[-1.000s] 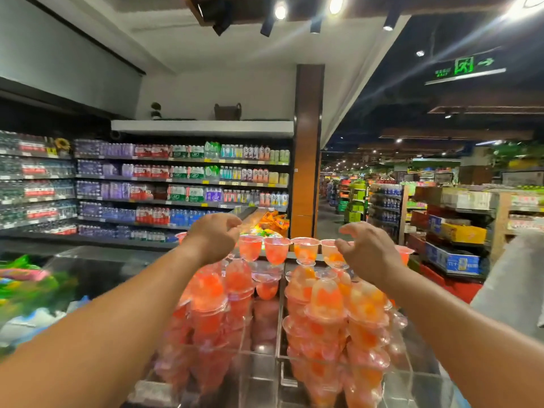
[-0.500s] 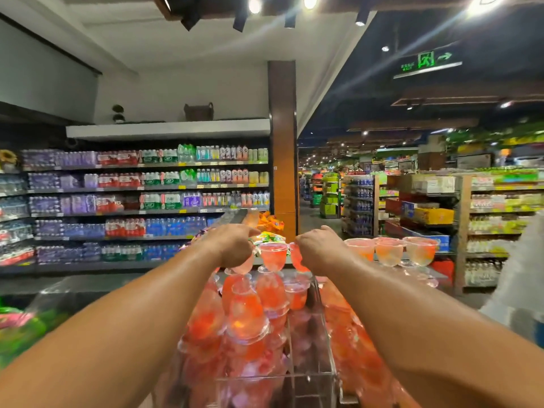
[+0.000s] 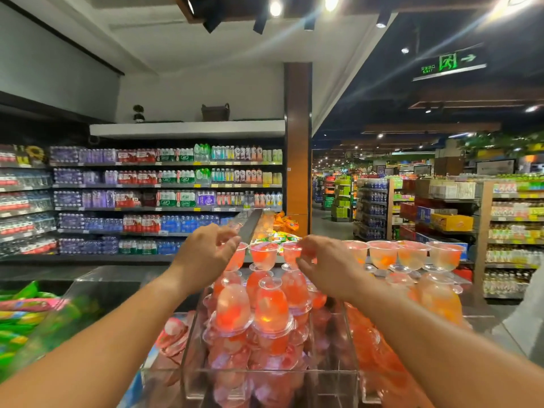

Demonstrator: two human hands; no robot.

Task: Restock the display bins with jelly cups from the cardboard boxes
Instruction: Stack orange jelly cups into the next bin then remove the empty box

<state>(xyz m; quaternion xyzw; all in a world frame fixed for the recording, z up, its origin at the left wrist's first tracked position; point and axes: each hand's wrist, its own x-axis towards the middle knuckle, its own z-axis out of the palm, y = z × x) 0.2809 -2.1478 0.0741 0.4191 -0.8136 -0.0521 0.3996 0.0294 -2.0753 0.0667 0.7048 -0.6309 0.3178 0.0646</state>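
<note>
Left hand (image 3: 206,254) curled around a red jelly cup (image 3: 238,256) in the top row, right hand (image 3: 326,262) pinched on the rim of another red cup (image 3: 291,254), a third cup (image 3: 264,254) seen between the hands, stacked jelly cups (image 3: 266,307) heaped below them in a clear display bin (image 3: 273,378), paler cups (image 3: 412,254) lined up beyond the right hand.

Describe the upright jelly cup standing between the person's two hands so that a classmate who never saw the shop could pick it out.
Find the clear plastic display bin heaped with red jelly cups. On its top row, the upright red jelly cup stands between the left hand and right hand. Unlike the cups either side, no fingers cover it.
</note>
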